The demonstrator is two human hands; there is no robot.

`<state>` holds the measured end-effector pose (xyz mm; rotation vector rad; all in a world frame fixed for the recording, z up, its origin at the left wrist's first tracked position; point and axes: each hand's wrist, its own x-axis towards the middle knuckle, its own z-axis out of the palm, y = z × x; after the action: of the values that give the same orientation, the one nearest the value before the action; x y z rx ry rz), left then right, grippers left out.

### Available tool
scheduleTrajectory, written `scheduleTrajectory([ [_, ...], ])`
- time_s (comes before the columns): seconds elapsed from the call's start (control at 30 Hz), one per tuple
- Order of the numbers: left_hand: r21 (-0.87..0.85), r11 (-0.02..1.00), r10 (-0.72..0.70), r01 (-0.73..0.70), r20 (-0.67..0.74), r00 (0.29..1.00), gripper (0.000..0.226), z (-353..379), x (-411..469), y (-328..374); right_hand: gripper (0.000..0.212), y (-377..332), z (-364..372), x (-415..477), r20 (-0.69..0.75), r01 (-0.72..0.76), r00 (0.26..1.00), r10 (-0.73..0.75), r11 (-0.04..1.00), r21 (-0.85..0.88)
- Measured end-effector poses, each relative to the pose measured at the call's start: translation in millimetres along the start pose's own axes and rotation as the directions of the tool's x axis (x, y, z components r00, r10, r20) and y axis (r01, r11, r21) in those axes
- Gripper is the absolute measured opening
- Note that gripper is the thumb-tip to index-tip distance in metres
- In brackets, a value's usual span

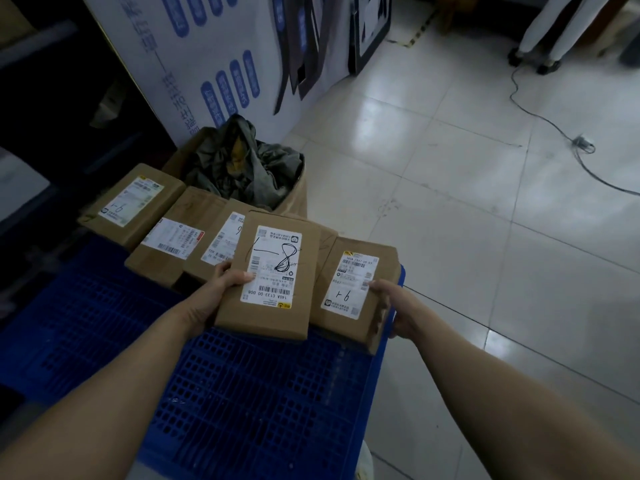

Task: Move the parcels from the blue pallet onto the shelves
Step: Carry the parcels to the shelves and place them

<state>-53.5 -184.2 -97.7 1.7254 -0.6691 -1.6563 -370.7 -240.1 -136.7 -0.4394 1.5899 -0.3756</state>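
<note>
A blue slatted pallet (242, 393) fills the lower middle, with several brown cardboard parcels along its far edge. My left hand (214, 292) holds a parcel marked "1-8" (273, 275) by its left side, thumb on the white label, lifted above the pallet. My right hand (391, 306) grips the right edge of another parcel marked "1-6" (353, 292), which lies at the pallet's right corner. Three more parcels (131, 199) (173, 237) (221, 240) sit in a row behind. The shelves at the left are dark and hard to make out.
An open carton stuffed with dark crumpled plastic (242, 164) stands behind the parcels. A white printed board (207, 64) leans behind it. A black cable (554, 126) runs across the white tiled floor at right. A dark shelf unit (41, 116) stands at left.
</note>
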Motion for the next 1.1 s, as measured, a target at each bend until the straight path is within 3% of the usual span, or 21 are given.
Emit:
scheduleTrajectory([
  [0.13, 0.006, 1.000, -0.007, 0.007, -0.012, 1.000, 0.080, 3, -3, 3, 0.064, -3, 1, -5, 0.013, 0.024, 1.000, -0.025, 0.998, 0.051],
  [0.3, 0.044, 0.999, -0.013, 0.013, 0.002, 1.000, 0.077, 9, -17, 17, 0.082, -21, 6, -18, -0.120, 0.163, 0.981, -0.150, 0.981, 0.105],
  [0.47, -0.028, 0.998, 0.056, -0.057, -0.019, 0.998, 0.064, 10, -54, 47, 0.074, -63, -3, -60, -0.180, 0.324, 0.932, -0.315, 0.946, 0.024],
  [0.53, -0.083, 0.989, 0.115, -0.121, -0.063, 0.991, 0.063, 9, -77, 64, 0.074, -84, -3, -84, -0.143, 0.391, 0.910, -0.390, 0.920, -0.022],
  [0.67, -0.201, 0.953, 0.197, -0.226, -0.155, 0.968, 0.079, -5, -130, 92, 0.077, -122, 18, -142, 0.007, 0.508, 0.861, -0.509, 0.860, -0.051],
  [0.83, -0.240, 0.903, 0.280, -0.356, -0.301, 0.912, 0.075, -44, -217, 105, 0.078, -148, 78, -218, 0.224, 0.637, 0.760, -0.610, 0.768, -0.072],
  [1.1, -0.277, 0.801, 0.309, -0.530, -0.567, 0.763, 0.065, -163, -409, 18, 0.083, -75, 232, -342, 0.510, 0.709, 0.639, -0.575, 0.698, -0.101],
])
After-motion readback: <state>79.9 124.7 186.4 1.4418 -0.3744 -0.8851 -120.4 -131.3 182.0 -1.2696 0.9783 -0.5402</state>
